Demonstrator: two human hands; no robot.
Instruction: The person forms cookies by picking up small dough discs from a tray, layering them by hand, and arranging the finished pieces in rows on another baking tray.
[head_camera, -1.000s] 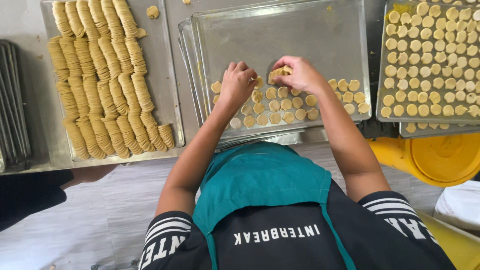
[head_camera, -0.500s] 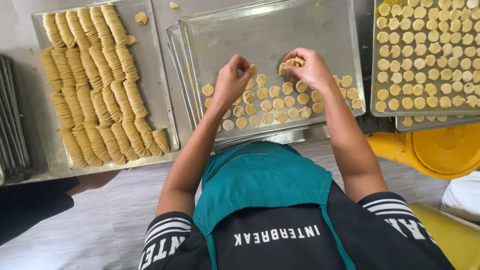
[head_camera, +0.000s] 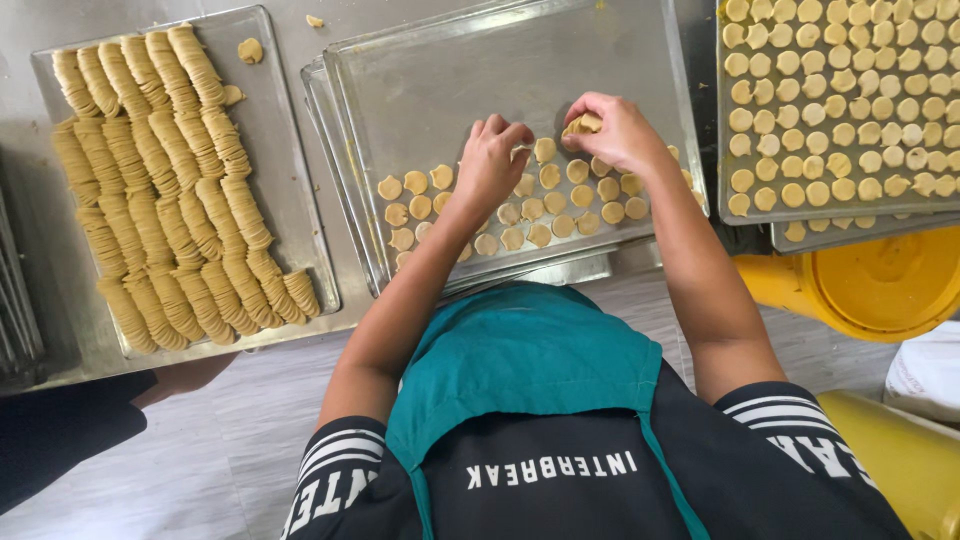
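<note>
**Dough rounds going onto the middle tray**

At the near edge of the steel table, a teal apron is hanging over the person's dark striped shirt. Just beyond, both forearms are reaching over the middle tray. The left hand is pinching its fingertips down among the laid dough rounds. The right hand is cupping a small stack of rounds, clenched around it above the tray's right part. Farther left, a tray is carrying long shingled rows of discs. At the far right, a full tray is sitting above a yellow bucket.
</note>
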